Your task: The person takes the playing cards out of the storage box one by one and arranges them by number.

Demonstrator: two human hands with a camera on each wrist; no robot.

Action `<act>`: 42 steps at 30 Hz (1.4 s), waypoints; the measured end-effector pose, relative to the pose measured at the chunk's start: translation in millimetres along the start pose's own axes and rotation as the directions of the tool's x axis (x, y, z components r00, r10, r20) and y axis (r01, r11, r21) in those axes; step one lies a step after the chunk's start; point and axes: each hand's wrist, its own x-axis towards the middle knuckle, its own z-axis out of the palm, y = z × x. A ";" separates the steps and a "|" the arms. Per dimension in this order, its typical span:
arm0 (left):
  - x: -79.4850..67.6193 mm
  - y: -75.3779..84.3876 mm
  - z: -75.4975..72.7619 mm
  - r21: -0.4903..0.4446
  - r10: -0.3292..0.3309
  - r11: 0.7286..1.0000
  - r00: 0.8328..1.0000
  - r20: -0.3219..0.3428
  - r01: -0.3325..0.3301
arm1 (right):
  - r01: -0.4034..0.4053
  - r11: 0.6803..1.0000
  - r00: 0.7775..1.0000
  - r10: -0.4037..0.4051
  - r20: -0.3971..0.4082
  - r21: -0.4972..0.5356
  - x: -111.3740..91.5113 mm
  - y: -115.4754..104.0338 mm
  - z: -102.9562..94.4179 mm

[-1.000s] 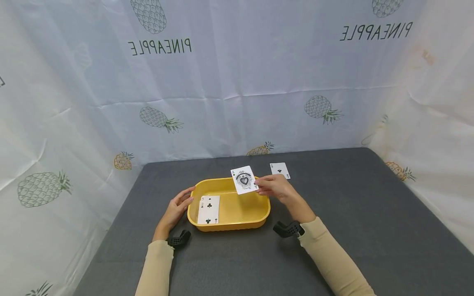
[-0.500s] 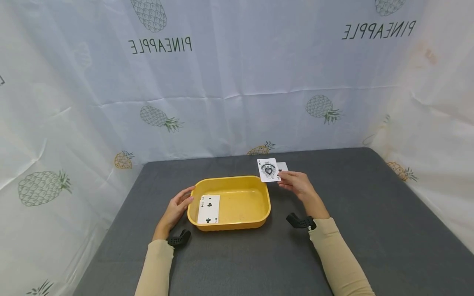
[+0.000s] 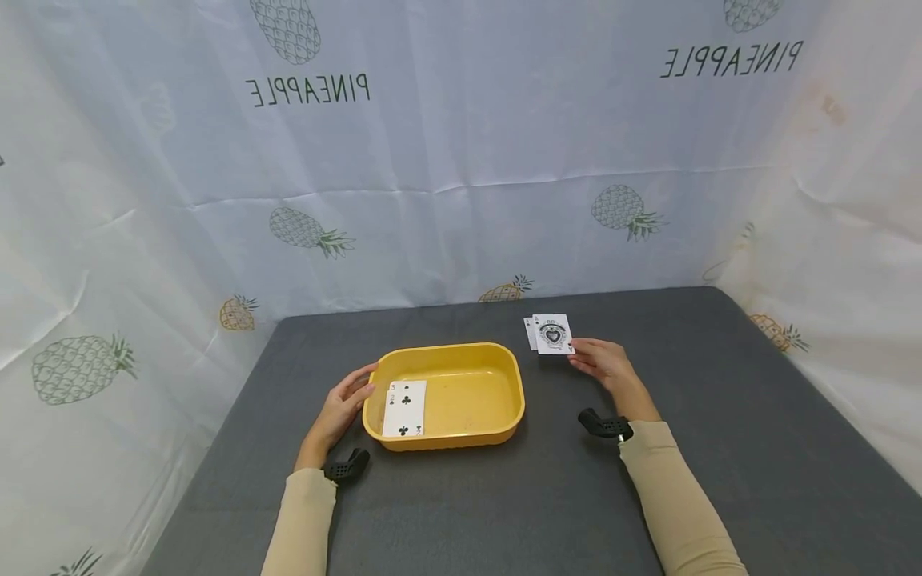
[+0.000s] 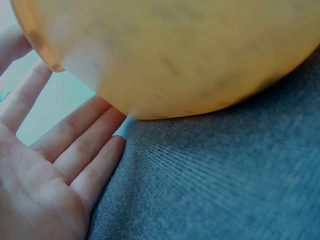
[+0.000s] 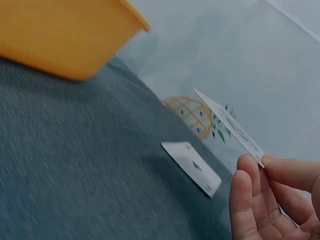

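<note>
My right hand pinches an ace of spades playing card by one corner, thumb against fingertips. In the right wrist view the held card is tilted and raised above the table, apart from an ace of clubs lying face up below it. From the head view it hides most of that lower card. My left hand rests against the left end of a yellow plastic tub, fingers fairly straight. Inside the tub, at its left, a two of clubs overlaps another card marked 3.
A dark grey cloth covers the table. White pineapple-print fabric hangs behind it and along both sides. The tub stands left of the right hand.
My right hand has carried the ace of spades from above the tub rightward, until it overlaps the ace of clubs in the head view. My left hand and the tub have stayed put.
</note>
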 end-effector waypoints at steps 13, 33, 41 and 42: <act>-0.1 -2.8 -1.9 -0.021 0.021 1.000 1.000 0.007 -0.021 | -0.009 0.986 0.996 -0.007 -0.092 -0.167 18.3 -12.3 -46.5; 0.9 -0.7 1.2 -0.024 0.026 0.999 1.000 0.013 -0.026 | 0.077 0.976 0.981 -0.111 -0.162 -0.204 35.0 -12.6 -69.6; 0.1 -0.2 0.5 -0.020 0.031 0.999 0.999 0.010 -0.030 | 0.089 0.956 0.961 -0.156 -0.229 -0.281 39.9 -7.6 -64.5; -0.1 0.1 0.3 -0.017 0.030 0.999 0.999 0.011 -0.030 | 0.089 0.954 0.959 -0.160 -0.235 -0.286 40.3 -7.0 -63.7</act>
